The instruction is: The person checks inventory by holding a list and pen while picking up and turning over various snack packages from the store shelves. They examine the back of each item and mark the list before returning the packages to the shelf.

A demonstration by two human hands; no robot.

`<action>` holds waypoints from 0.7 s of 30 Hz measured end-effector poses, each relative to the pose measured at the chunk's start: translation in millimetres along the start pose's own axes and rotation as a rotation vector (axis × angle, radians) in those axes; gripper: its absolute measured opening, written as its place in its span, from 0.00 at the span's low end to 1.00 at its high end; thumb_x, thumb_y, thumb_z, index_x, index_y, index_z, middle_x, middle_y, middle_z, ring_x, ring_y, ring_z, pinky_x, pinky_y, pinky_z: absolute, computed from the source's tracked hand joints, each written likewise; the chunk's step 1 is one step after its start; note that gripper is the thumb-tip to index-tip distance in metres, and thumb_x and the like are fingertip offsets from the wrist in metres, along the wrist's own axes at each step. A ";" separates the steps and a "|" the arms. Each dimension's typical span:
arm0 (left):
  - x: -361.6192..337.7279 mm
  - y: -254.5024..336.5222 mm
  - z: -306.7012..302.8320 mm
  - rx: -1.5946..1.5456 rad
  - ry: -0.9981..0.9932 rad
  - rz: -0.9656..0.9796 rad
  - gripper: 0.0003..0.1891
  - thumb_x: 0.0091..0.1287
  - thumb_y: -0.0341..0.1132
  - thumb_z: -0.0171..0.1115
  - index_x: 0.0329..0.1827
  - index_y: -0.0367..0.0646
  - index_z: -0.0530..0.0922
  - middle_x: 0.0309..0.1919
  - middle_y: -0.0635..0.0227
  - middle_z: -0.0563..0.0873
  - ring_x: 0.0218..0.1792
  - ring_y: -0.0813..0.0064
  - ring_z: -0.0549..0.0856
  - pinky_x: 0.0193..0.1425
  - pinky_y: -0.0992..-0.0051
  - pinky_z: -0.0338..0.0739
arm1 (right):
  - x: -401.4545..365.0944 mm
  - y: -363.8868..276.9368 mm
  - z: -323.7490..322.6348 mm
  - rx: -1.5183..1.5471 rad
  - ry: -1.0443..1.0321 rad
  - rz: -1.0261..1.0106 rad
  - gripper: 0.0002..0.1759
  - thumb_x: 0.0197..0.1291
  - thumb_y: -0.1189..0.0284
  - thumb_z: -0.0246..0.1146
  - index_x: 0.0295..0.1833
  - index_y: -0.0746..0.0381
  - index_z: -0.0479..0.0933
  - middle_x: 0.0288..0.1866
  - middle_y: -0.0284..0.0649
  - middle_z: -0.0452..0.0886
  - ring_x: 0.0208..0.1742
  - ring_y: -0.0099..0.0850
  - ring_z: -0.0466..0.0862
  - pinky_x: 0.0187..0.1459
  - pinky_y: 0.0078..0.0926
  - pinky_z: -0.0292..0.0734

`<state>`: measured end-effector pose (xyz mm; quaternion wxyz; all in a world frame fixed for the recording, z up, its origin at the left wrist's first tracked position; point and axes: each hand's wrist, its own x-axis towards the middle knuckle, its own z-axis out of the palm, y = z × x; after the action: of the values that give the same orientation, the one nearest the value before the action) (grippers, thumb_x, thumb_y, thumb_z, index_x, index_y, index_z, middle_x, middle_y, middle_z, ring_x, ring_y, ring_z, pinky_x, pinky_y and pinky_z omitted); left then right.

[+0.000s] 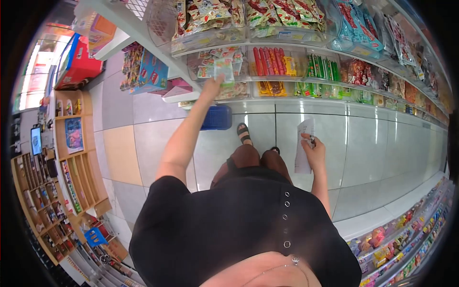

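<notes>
My left hand (pixel 213 88) reaches out to the shelf unit, fingers closed on a pale green-and-white snack packet (pixel 223 71). That packet is at the front of a clear bin (pixel 196 64) of similar small packets. Low at my right side, my right hand (pixel 313 152) grips a long sheet of white paper (pixel 302 160) with handwriting on it. A small dark-and-silver object (pixel 312 139), perhaps a pen, shows between the fingers of that hand. Below my left forearm, a blue plastic basket (pixel 217 118) stands on the floor against the shelf.
Clear bins hold red sausage-like sticks (pixel 267 61), green packs (pixel 322 68) and larger snack bags (pixel 291 13). Behind me runs another snack shelf (pixel 397 244). Wooden display racks (pixel 79 162) and a red box (pixel 81 62) stand to the left.
</notes>
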<state>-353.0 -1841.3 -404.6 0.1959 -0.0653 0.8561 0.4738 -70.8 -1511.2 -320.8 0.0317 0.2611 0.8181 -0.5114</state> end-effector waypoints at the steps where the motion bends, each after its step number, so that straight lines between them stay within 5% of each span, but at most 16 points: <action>1: 12.5 5.5 -5.8 -0.131 -0.047 -0.052 0.22 0.66 0.51 0.54 0.32 0.35 0.77 0.17 0.69 0.74 0.17 0.76 0.71 0.22 0.74 0.63 | 0.3 1.1 2.4 -0.019 0.010 -0.020 0.12 0.53 0.75 0.63 0.45 0.62 0.81 0.41 0.43 0.84 0.44 0.31 0.83 0.47 0.25 0.74; 6: 69.5 17.1 -12.6 -0.540 -0.238 -0.084 0.14 0.67 0.42 0.57 0.31 0.40 0.71 0.20 0.70 0.75 0.19 0.81 0.69 0.21 0.77 0.59 | 6.0 -17.3 18.1 0.019 0.032 0.001 0.12 0.54 0.76 0.62 0.45 0.62 0.81 0.40 0.43 0.83 0.42 0.31 0.82 0.46 0.25 0.74; 10: 82.0 17.2 -21.9 -0.500 -0.262 -0.113 0.11 0.66 0.35 0.57 0.41 0.34 0.73 0.28 0.65 0.79 0.26 0.81 0.78 0.26 0.80 0.68 | 13.4 -19.0 31.6 0.034 0.040 0.002 0.11 0.54 0.77 0.62 0.45 0.62 0.81 0.39 0.43 0.83 0.40 0.31 0.82 0.43 0.26 0.75; 13: 91.6 -5.9 -27.9 0.079 -0.074 0.033 0.14 0.64 0.38 0.59 0.44 0.34 0.79 0.29 0.64 0.83 0.27 0.80 0.81 0.29 0.80 0.72 | 18.4 -18.4 37.2 0.016 0.052 0.021 0.11 0.54 0.77 0.62 0.44 0.61 0.81 0.38 0.44 0.83 0.39 0.32 0.83 0.41 0.26 0.75; 19: 56.5 38.5 -3.1 -0.071 -0.042 0.195 0.18 0.62 0.47 0.61 0.34 0.37 0.85 0.19 0.67 0.83 0.21 0.77 0.81 0.30 0.77 0.75 | 19.4 -13.1 37.4 -0.039 0.118 -0.061 0.10 0.54 0.76 0.63 0.44 0.60 0.81 0.37 0.44 0.82 0.37 0.35 0.83 0.39 0.27 0.75; 21: 57.8 51.2 34.9 -0.084 -0.195 0.283 0.18 0.64 0.46 0.59 0.39 0.37 0.83 0.24 0.65 0.85 0.27 0.75 0.83 0.35 0.76 0.76 | 17.8 -15.2 37.9 -0.053 0.133 -0.048 0.10 0.54 0.76 0.63 0.44 0.60 0.81 0.37 0.44 0.82 0.36 0.35 0.83 0.39 0.27 0.75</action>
<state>-411.6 -1780.0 -403.9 0.2064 0.0938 0.8131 0.5362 -101.3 -1541.6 -331.9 -0.0283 0.2739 0.8378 -0.4715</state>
